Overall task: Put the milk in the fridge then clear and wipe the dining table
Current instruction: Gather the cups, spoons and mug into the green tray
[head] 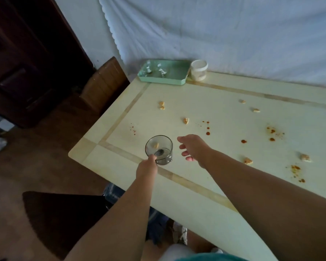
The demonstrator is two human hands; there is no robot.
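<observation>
The clearing step appears to be in hand: a smoky glass cup (pixel 159 149), standing on the dining table (pixel 196 200) at lower centre of the frame, is gripped at its near side by the left hand (pixel 146 166), and a food scrap (pixel 155 145) is seen inside it. The right hand (pixel 193 147) is held just right of the cup, fingers loosely spread and nothing held. No milk is in view; next, the scattered crumbs (pixel 186 120) and red spots (pixel 208 133) probably need gathering before wiping.
</observation>
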